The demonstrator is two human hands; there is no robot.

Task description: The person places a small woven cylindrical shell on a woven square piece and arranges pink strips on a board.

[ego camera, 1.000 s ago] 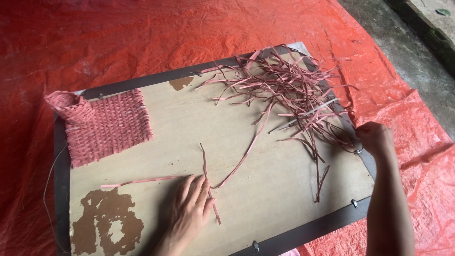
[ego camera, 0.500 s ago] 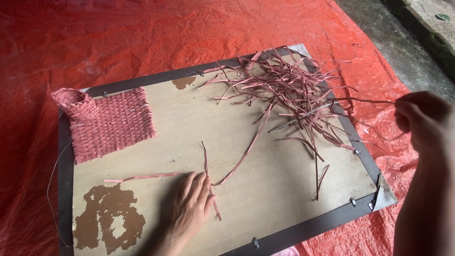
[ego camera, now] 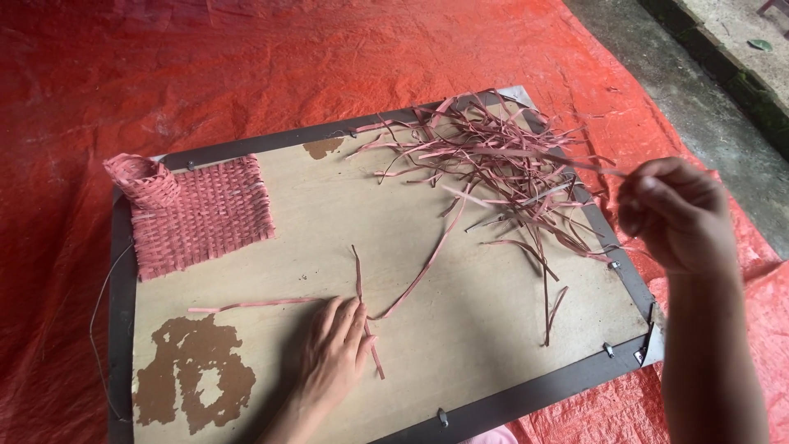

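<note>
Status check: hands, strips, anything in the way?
Left hand flat on crossed strips. Right hand raised, pinching one strip from the pile. Woven mat lies apart.

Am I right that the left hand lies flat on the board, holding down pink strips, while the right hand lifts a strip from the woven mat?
Not quite. In the head view the right hand pulls its strip from the loose pile, not the woven mat. The left hand does lie flat on the board.

A woven pink mat (ego camera: 197, 215), one corner rolled up, is seen at 10 o'clock on a dark-framed board (ego camera: 493, 345). A brown peeled patch (ego camera: 193, 374) is shown at 7 o'clock. A red tarpaulin (ego camera: 246, 66) is spread beneath, bounded by grey concrete ground (ego camera: 707, 99) at 2 o'clock.
</note>
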